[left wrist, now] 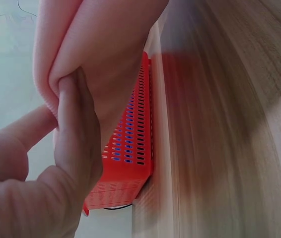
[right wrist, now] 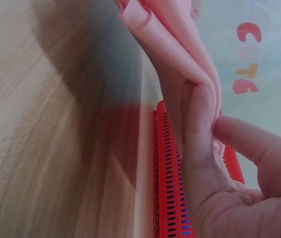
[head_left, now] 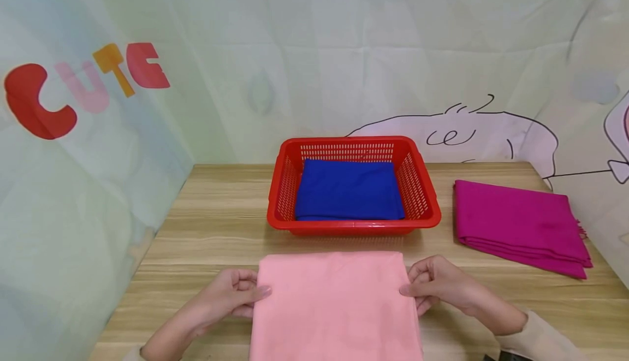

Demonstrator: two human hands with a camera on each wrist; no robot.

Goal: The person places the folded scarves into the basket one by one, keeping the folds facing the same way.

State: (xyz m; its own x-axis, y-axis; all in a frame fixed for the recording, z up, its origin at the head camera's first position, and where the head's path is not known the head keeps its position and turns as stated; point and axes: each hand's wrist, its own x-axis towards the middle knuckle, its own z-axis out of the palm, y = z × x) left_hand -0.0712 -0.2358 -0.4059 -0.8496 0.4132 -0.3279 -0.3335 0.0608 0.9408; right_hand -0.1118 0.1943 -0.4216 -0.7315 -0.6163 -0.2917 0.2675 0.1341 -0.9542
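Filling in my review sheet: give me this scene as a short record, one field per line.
Left hand: pinches pink cloth at its left edge
Right hand: pinches pink cloth at its right edge
Beyond the cloth: red basket
In the basket: folded blue cloth
Right of the basket: folded magenta cloth
Surface: wood-grain table

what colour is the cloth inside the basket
The cloth in the basket is plain deep blue; it shows best in the head view.
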